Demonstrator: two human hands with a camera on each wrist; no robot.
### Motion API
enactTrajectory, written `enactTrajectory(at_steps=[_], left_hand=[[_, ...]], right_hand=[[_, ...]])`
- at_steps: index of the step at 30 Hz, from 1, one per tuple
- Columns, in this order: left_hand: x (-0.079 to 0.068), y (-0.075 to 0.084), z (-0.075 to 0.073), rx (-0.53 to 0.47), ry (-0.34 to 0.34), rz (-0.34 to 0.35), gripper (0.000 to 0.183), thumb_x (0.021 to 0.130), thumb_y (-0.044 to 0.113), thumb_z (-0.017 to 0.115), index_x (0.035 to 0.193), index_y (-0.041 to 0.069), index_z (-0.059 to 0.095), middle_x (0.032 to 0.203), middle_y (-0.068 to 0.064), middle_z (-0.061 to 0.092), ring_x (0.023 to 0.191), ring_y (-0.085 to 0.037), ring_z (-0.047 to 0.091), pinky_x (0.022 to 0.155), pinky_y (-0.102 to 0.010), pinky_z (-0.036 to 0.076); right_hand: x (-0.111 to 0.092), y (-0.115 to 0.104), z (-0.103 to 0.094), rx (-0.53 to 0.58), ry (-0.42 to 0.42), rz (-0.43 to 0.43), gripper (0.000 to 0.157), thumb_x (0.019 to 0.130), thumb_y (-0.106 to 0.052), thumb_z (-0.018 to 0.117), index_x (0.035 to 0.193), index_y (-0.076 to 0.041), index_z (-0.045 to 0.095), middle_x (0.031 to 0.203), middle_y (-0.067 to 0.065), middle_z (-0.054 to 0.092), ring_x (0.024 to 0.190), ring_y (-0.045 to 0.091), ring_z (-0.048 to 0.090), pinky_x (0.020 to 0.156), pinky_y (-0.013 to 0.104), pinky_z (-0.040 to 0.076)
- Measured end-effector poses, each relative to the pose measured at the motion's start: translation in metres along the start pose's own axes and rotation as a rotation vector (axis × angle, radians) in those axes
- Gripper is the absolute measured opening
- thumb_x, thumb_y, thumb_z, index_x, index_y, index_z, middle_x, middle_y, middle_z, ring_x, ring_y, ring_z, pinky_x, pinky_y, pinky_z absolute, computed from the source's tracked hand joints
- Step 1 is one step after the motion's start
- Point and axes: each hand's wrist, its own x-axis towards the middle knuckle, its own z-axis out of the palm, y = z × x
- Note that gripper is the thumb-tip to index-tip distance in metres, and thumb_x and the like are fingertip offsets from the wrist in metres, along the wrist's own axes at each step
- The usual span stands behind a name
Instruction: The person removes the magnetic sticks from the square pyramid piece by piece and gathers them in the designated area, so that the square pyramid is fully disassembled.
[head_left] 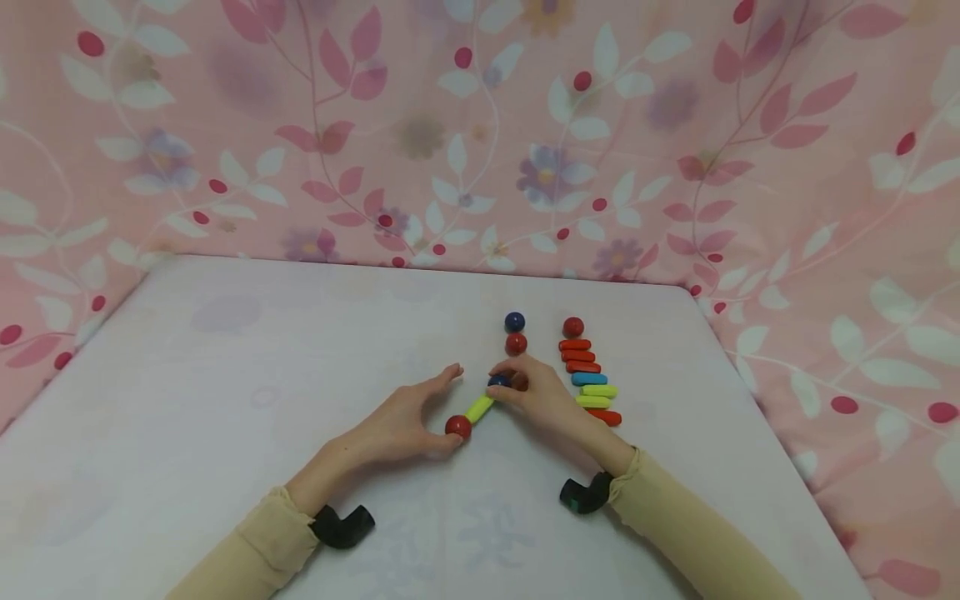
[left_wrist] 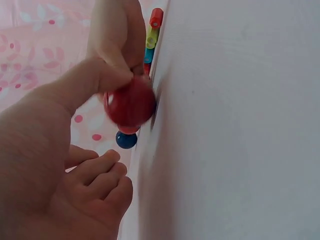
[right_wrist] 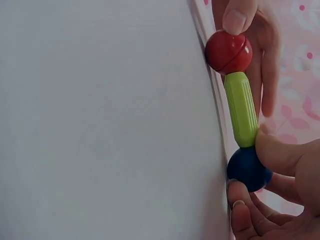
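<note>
A yellow-green rod lies on the table with a red ball at its near end and a dark blue ball at its far end. The three touch in one line. My right hand pinches the blue ball between thumb and fingers, partly covering it in the head view. The thumb of my left hand touches the red ball, seen also in the right wrist view. The other left fingers stretch away from the ball, spread and holding nothing.
Behind the right hand sit another blue ball and a second red ball. To the right runs a column of rods, with a red rod, a light blue rod, a yellow-green rod and a red ball at its far end.
</note>
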Motion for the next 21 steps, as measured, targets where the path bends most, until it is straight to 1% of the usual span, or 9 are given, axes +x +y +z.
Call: enactTrajectory(at_steps=[4,7,10,13,15,17,19,21], left_hand=[[0.000,-0.002,-0.002,-0.005,0.057,-0.021,0.083,0.087,0.026,0.076,0.157,0.017,0.033,0.155,0.006,0.045,0.147,-0.020,0.037,0.115,-0.050,0.037],[0.000,-0.003,-0.003,-0.016,0.106,-0.028,0.077,0.088,0.024,0.076,0.155,0.014,0.038,0.147,0.001,0.055,0.141,-0.022,0.045,0.113,-0.050,0.041],[0.001,-0.004,-0.003,-0.023,0.171,-0.035,0.069,0.087,0.023,0.078,0.148,0.011,0.049,0.137,-0.003,0.064,0.129,-0.022,0.058,0.107,-0.047,0.047],[0.002,-0.004,-0.002,-0.039,0.238,-0.049,0.054,0.086,0.021,0.079,0.135,0.008,0.062,0.122,-0.004,0.071,0.109,-0.021,0.068,0.098,-0.042,0.054],[0.003,-0.004,-0.001,-0.065,0.265,-0.081,0.043,0.085,0.022,0.080,0.124,0.010,0.068,0.112,-0.002,0.073,0.098,-0.017,0.070,0.092,-0.039,0.057],[0.004,-0.004,-0.001,-0.090,0.279,-0.110,0.033,0.085,0.023,0.080,0.115,0.012,0.070,0.103,0.001,0.073,0.091,-0.013,0.069,0.088,-0.035,0.058],[0.005,-0.004,0.000,-0.106,0.284,-0.130,0.027,0.085,0.023,0.080,0.109,0.013,0.071,0.097,0.002,0.073,0.087,-0.012,0.068,0.085,-0.034,0.059],[0.006,-0.004,0.000,-0.116,0.284,-0.143,0.025,0.085,0.024,0.081,0.106,0.014,0.071,0.095,0.002,0.072,0.086,-0.011,0.067,0.084,-0.033,0.059]], right_hand=[[-0.005,0.005,-0.005,-0.034,0.019,0.023,0.034,0.082,-0.032,0.083,0.108,-0.018,0.067,0.089,-0.003,0.061,0.082,0.015,0.055,0.070,0.026,0.048],[-0.009,0.005,-0.008,-0.034,0.017,0.026,0.035,0.080,-0.031,0.085,0.107,-0.017,0.067,0.086,-0.003,0.061,0.081,0.015,0.054,0.069,0.026,0.048],[-0.013,0.005,-0.009,-0.028,0.016,0.009,0.034,0.081,-0.030,0.084,0.109,-0.016,0.070,0.088,-0.003,0.062,0.080,0.016,0.055,0.068,0.026,0.048],[-0.016,0.005,-0.009,-0.028,0.015,-0.009,0.034,0.082,-0.030,0.083,0.111,-0.018,0.072,0.090,-0.005,0.063,0.080,0.015,0.055,0.067,0.025,0.048],[-0.017,0.006,-0.007,-0.030,0.013,-0.024,0.033,0.083,-0.031,0.083,0.111,-0.017,0.073,0.092,-0.005,0.063,0.080,0.014,0.055,0.067,0.025,0.049],[-0.017,0.006,-0.006,-0.035,0.013,-0.035,0.032,0.084,-0.031,0.082,0.111,-0.017,0.073,0.092,-0.006,0.063,0.080,0.014,0.055,0.068,0.024,0.049],[-0.018,0.006,-0.004,-0.033,0.016,-0.057,0.030,0.085,-0.029,0.080,0.111,-0.016,0.073,0.092,-0.005,0.063,0.080,0.014,0.055,0.068,0.024,0.049],[-0.018,0.005,-0.002,-0.031,0.019,-0.070,0.029,0.087,-0.028,0.079,0.112,-0.015,0.073,0.092,-0.005,0.062,0.080,0.014,0.055,0.067,0.023,0.049]])
